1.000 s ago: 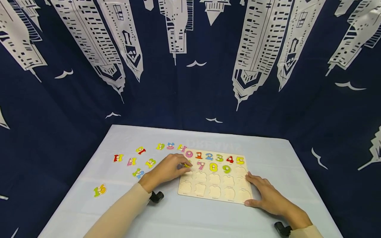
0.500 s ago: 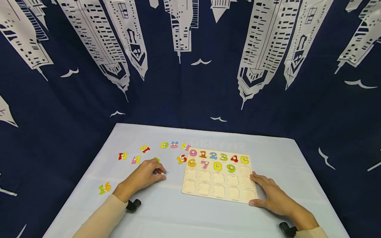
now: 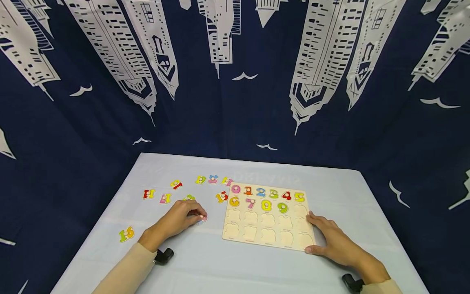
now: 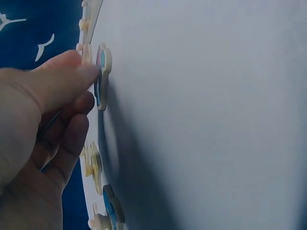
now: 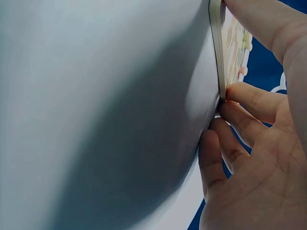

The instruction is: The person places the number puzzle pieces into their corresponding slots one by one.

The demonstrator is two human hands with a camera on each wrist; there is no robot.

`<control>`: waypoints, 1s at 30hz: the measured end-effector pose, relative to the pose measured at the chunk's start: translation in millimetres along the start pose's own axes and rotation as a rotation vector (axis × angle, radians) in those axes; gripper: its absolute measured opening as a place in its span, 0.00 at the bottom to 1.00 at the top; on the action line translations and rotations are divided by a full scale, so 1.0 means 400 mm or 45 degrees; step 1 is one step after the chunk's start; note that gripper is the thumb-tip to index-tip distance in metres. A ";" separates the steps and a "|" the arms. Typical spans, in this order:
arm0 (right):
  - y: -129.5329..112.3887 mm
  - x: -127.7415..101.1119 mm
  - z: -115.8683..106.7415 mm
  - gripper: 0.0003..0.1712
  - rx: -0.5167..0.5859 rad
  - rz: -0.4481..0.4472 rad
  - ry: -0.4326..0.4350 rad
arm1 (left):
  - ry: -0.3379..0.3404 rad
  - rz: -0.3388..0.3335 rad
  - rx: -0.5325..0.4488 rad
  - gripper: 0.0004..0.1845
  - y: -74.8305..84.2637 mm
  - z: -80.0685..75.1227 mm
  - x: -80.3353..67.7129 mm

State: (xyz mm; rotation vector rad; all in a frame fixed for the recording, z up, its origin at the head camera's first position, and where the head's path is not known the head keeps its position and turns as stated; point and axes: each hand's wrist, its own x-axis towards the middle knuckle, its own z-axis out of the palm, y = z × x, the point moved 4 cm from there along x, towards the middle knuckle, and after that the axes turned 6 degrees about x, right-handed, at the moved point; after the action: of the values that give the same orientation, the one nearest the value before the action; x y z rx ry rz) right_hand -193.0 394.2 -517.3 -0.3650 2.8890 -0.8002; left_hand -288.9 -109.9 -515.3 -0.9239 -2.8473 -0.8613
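With numbers zero to nine seated in the puzzle board (image 3: 269, 237), ten slots empty; left hand (image 3: 175, 221) pinching a number piece (image 3: 201, 219) on the tabletop (image 3: 235, 265), right hand (image 3: 332, 243) flat, relaxed, steadying the board's near right corner.

The curtain (image 3: 235, 122) behind my desk (image 3: 227, 269) is navy blue, printed with white skyscrapers and small white gulls. The desk is covered in pale grey-blue. My sleeves (image 3: 125, 271) are beige. The puzzle board (image 3: 268, 237) is pale natural wood; across its twelve o'clock edge run a pink 0, red 1, blue 2, green 3, red 4 and yellow 5. At nine o'clock from my left hand (image 3: 176, 222), the loose 16 piece (image 3: 126, 234) is yellow and green.
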 end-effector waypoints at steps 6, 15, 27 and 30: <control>0.003 -0.001 -0.001 0.67 0.029 0.004 -0.003 | 0.035 -0.096 0.057 0.08 -0.002 0.006 -0.002; 0.004 0.000 -0.004 0.67 0.003 0.005 -0.004 | 0.077 -0.076 0.068 0.07 0.074 0.006 0.046; -0.007 -0.002 -0.009 0.65 0.022 0.003 -0.020 | 0.043 0.198 -0.123 0.07 0.264 0.121 0.240; -0.007 -0.003 -0.011 0.65 0.011 -0.003 -0.010 | 0.029 0.237 -0.156 0.06 0.303 0.164 0.296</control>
State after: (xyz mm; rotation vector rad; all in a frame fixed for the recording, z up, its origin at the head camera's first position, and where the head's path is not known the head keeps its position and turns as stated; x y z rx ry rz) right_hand -192.0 394.2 -511.9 -0.3704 2.8773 -0.8095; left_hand -310.5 68.4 -488.2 -1.1619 -2.6609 -1.0249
